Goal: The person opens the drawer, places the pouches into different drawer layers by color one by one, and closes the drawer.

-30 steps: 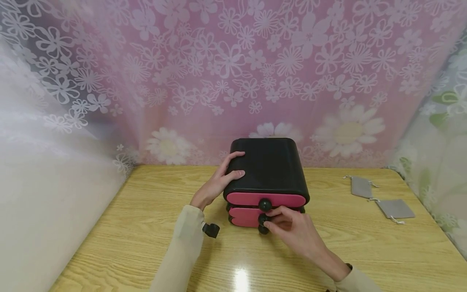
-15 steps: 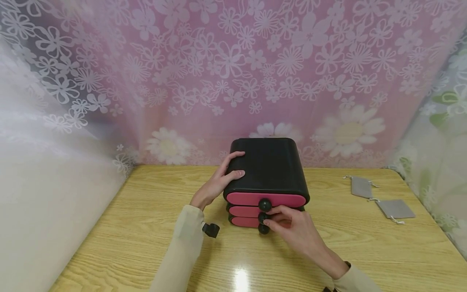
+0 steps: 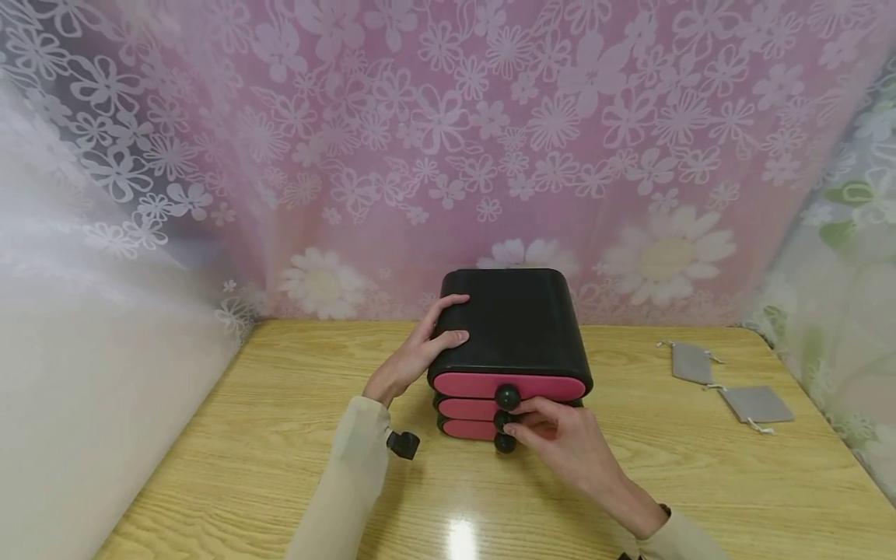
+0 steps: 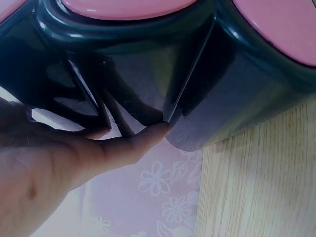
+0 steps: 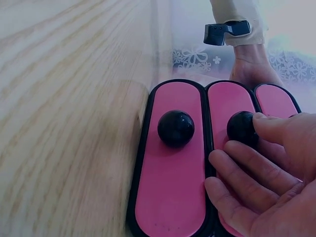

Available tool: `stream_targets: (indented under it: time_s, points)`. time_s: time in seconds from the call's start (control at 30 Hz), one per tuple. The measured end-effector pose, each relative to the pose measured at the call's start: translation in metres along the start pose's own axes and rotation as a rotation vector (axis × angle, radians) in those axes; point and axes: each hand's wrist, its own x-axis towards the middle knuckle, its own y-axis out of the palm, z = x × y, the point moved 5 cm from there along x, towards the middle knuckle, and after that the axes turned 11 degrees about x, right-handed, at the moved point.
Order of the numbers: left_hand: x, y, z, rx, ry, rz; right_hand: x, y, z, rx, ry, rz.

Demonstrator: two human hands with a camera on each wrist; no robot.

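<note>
A small black drawer unit point(image 3: 514, 319) with three pink drawer fronts, each bearing a round black knob, stands on the table. All three fronts sit in line with their frames. My left hand point(image 3: 413, 354) rests against the unit's left side, thumb and a finger over the top edge; in the left wrist view a straight finger point(image 4: 143, 143) touches the glossy side. With thumb and forefinger my right hand point(image 3: 570, 443) pinches the middle drawer's knob point(image 5: 242, 128). Its other fingers lie along the pink front. The bottom drawer's knob point(image 5: 176, 128) is untouched.
Two grey drawstring pouches point(image 3: 691, 363) lie at the table's right, the nearer pouch point(image 3: 757, 404) just in front of the other. A flowered curtain point(image 3: 434, 155) hangs behind the wooden table point(image 3: 294, 435) and at both sides. A black wrist camera point(image 3: 404, 445) sticks out from the left sleeve.
The middle drawer, slightly out a second ago and overlapping the bottom front, has gone in flush, my right hand moving slightly with it. The left hand keeps its place.
</note>
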Motion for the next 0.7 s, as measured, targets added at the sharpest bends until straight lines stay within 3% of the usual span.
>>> stream_targets:
  time_s: [0.27,0.7]
  points:
    - [-0.0005,-0.0003,0.0008,0.009,0.002,0.002,0.0001,0.0000,0.0014,-0.019,0.012,0.010]
    - [0.0001,-0.0012,0.0002,0.013,0.011,0.003,-0.0049,-0.0087,-0.0065,0.039,0.028,0.107]
